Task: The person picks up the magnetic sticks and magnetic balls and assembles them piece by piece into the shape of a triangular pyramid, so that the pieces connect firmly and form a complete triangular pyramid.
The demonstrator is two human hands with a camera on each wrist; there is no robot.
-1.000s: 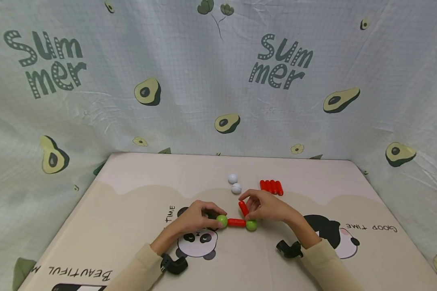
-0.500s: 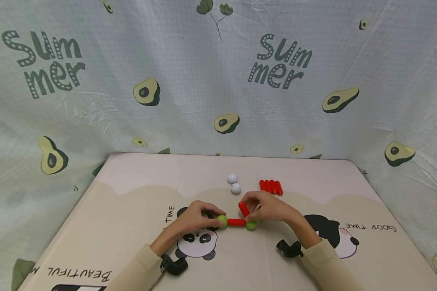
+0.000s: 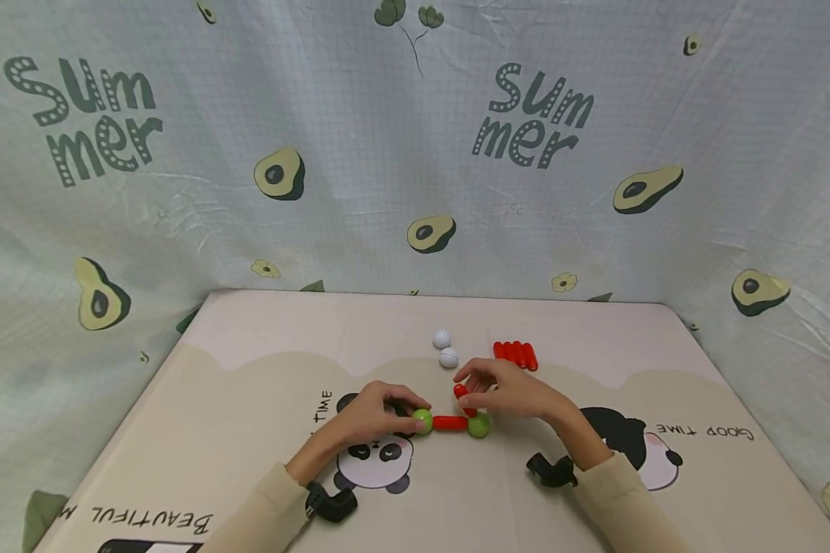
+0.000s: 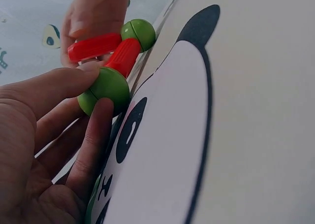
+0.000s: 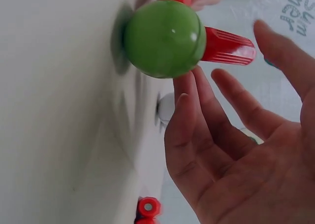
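Two hands work a ball-and-stick toy on a panda-print mat.

Low in the frame's centre, the left hand [image 3: 376, 415] pinches the left green plastic ball [image 3: 422, 420], joined by a flat red plastic stick [image 3: 449, 422] to the right green plastic ball [image 3: 479, 425]. The right hand [image 3: 507, 392], fingers loosely spread, touches a raised red stick [image 3: 461, 394] on that ball. Beyond lie two white balls [image 3: 445, 349] and a row of red sticks [image 3: 515, 355] on the beige mat [image 3: 249, 399]; an avocado-print cloth [image 3: 180, 153] closes the background.
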